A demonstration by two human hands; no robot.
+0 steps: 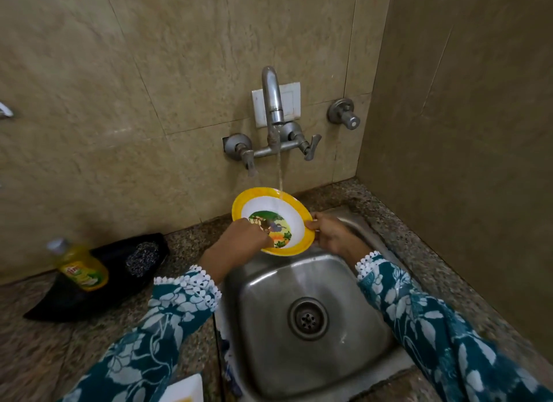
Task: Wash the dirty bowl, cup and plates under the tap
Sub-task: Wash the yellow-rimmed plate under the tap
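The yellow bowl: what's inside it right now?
Inside the yellow bowl I see a colourful printed picture, tap water landing near its far rim, and the left hand rubbing the inside. The hand hides part of the picture.

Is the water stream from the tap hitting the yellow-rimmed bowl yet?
Touching. The head view shows the water stream landing on the far rim of the yellow-rimmed bowl, held by the right hand.

One bowl (273,220) with a yellow rim is at the centre. Two hands: the left hand (250,232) and the right hand (327,232). One tap (272,102) is at 12 o'clock, one sink (299,282) at 6 o'clock. One soap bottle (79,267), one black tray (98,285) and one scrubber (142,256) are at 9 o'clock. One white plate corner (185,389) shows at 7 o'clock.
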